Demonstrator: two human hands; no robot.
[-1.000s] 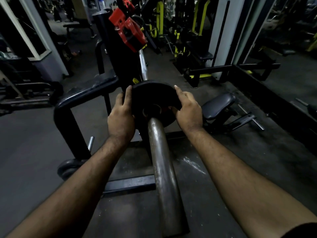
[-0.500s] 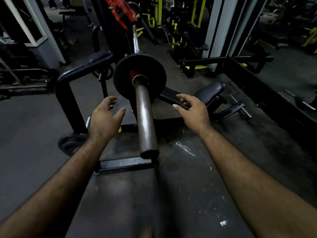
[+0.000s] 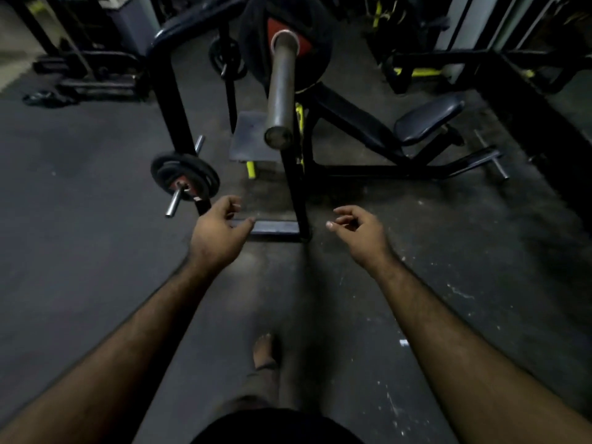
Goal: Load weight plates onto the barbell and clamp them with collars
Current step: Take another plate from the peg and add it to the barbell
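The barbell sleeve (image 3: 281,91) points toward me from the rack, its bare end near the middle of the view. A black weight plate (image 3: 307,59) with a red centre sits far up the sleeve. No collar shows on the sleeve. My left hand (image 3: 221,233) hangs below and left of the sleeve end, fingers loosely curled, holding nothing. My right hand (image 3: 357,230) hangs below and right of it, also loosely curled and empty. Neither hand touches the bar.
Black plates (image 3: 185,177) sit on a storage peg low on the rack frame (image 3: 166,78) at left. A padded bench seat (image 3: 426,118) stands at right. My bare foot (image 3: 264,349) is on the dark rubber floor. More gym machines line the background.
Both hands let go of the plate after pushing it up the sleeve, then drew back and down. The view has backed away from the bar and tilted toward the floor.
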